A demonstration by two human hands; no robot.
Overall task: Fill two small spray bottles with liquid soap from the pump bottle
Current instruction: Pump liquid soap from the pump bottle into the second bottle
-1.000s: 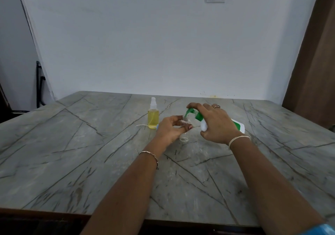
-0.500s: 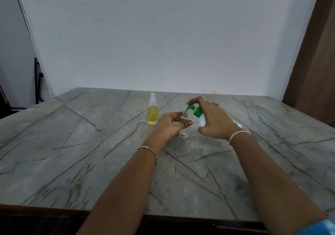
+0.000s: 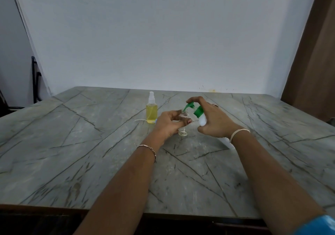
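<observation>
A small clear spray bottle (image 3: 183, 132) without its cap stands on the grey marble table (image 3: 90, 144); my left hand (image 3: 167, 124) grips it around the middle. My right hand (image 3: 213, 120) holds the white pump bottle (image 3: 202, 120) tilted toward it, a finger lying on the green pump head (image 3: 190, 106). The green nozzle tip points into the small bottle's open neck. A little pale liquid shows at the clear bottle's bottom. A second spray bottle (image 3: 151, 112), full of yellow liquid and capped with a white sprayer, stands just left of my left hand.
A loose white sprayer tube (image 3: 140, 120) lies on the table beside the yellow bottle. A wall runs behind the table, a brown door (image 3: 315, 62) stands at the right, and a dark chair frame (image 3: 35, 79) at the far left.
Both hands stay on their bottles. The whole scene has shifted slightly lower in the view as the head moved; the nozzle remains over the small bottle's neck.
</observation>
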